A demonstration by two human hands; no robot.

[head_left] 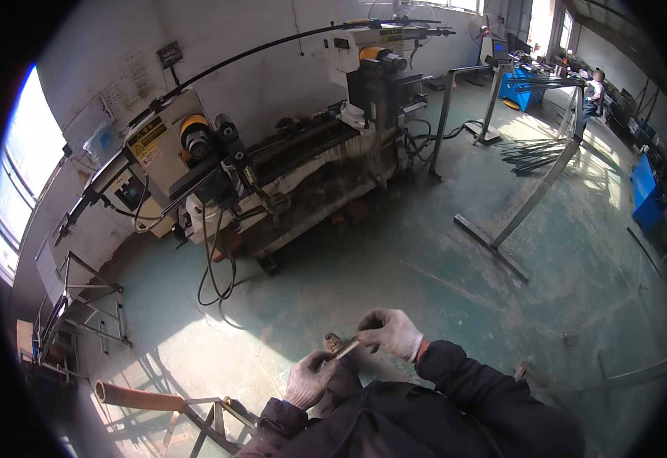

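Both of my hands wear pale grey work gloves and are held in front of my body, low in the view. Between them is a small, flat, light-coloured strip (346, 349), too small for me to tell its kind. My left hand (310, 380) is closed with its fingertips pinching the strip's lower left end. Thumb and fingers of my right hand (393, 333) are drawn together at the strip's upper right end; their exact contact is hard to see. A brown shoe (333, 341) shows on the floor just beyond the strip.
A long two-headed machine (303, 183) stands along the wall, its cable (215, 275) hanging to the floor. On the right is a metal stand (536, 195) with dark rods (532, 155) beside it. A curved brown pipe (139, 397) on a frame lies near-left. One person (595, 93) is far off.
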